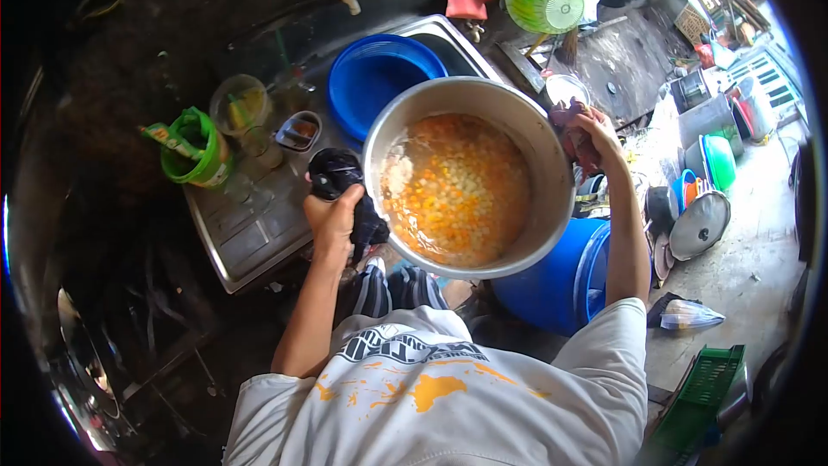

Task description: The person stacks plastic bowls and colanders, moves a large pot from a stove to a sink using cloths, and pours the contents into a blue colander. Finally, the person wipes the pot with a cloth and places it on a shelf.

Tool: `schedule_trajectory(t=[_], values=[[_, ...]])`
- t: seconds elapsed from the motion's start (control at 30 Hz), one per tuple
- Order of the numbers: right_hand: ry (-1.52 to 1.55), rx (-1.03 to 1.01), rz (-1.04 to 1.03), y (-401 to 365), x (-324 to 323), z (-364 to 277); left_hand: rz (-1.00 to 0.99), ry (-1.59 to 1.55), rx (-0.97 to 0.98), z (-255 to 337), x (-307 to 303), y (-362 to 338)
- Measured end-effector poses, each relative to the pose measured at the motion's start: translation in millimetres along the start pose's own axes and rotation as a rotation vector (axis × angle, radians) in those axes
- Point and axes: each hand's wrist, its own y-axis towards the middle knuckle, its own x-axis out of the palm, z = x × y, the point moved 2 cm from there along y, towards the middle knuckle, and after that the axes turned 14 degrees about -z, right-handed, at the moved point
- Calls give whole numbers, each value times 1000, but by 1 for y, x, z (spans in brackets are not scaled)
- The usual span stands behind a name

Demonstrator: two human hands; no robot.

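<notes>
A large metal pot point(550, 155) is held up in front of my body, tilted so I look into it. Inside is a watery broth with diced orange and pale yellow vegetables point(461, 185). My left hand point(332, 217) is closed around a bunched black cloth point(336, 174) against the pot's left side. On the opposite side, my right hand point(597, 128) grips a dark reddish cloth point(576, 138) at the pot's upper right wall. Any pot handles are hidden under the cloths.
Behind the pot, a blue basin point(379, 78) stands by the metal sink point(250, 237). Left of it are a green bucket point(197, 151) and a clear container point(240, 103). A blue barrel point(552, 280) stands below right; a pot lid point(700, 224) and green crate point(703, 397) lie farther right.
</notes>
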Motion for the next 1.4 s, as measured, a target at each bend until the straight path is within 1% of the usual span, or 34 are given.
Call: schedule_trajectory(t=[0.03, 0.07, 0.1, 0.13, 0.17, 0.2, 0.23, 0.27, 0.3, 0.33, 0.47, 0.53, 0.67, 0.9, 0.97, 1.0, 1.07, 1.13, 1.17, 1.27, 1.3, 1.4], values=[[-56, -39, 36, 8, -5, 0, -14, -6, 27, 0, 4, 7], [-29, -62, 16, 12, -13, 3, -25, -10, 43, -1, 10, 9], [2, -80, -8, 15, -18, 6, -43, 26, 4, 0, 16, 8], [34, -105, -33, 20, -22, 9, -13, 50, 14, -5, 22, 7], [30, -38, -4, 27, -30, 11, 19, 69, 34, -10, 29, 7], [-6, -26, -21, 34, -36, 10, 52, 84, 64, -12, 35, 9], [-41, -14, -37, 41, -43, 8, 46, 43, -17, -15, 40, 9], [-76, 6, -53, 41, -44, 1, 43, 14, -39, -15, 44, 7], [-70, 8, -95, 39, -41, -12, 40, -14, -64, -14, 49, 5], [-90, 13, -109, 46, -47, -11, 40, -48, -83, -16, 55, 3], [-118, -2, -185, 75, -51, -27, 105, -60, -50, -32, 60, 1], [-116, -33, -196, 87, -55, -23, 112, -75, -65, -40, 59, 2], [-110, -6, -213, 91, -67, -22, 133, -10, -105, -39, 75, 2], [-183, 29, -202, 95, -82, -20, 107, -68, -100, -38, 89, 6], [-214, 54, -218, 104, -78, -31, 145, -70, -91, -36, 91, 5], [-229, 83, -227, 105, -75, -39, 119, -69, -139, -37, 89, 5], [-265, 113, -266, 112, -68, -52, 133, -91, -200, -48, 84, 11], [-299, 112, -323, 120, -63, -64, 176, -110, -214, -57, 82, 14], [-316, 86, -307, 136, -68, -57, 185, -124, -243, -58, 83, 16], [-360, 109, -292, 162, -64, -61, 200, -181, -301, -62, 82, 24], [-339, 128, -360, 172, -64, -63, 201, -203, -315, -60, 82, 27], [-532, 197, -402, 199, -56, -80, 187, -195, -368, -47, 79, 36]])
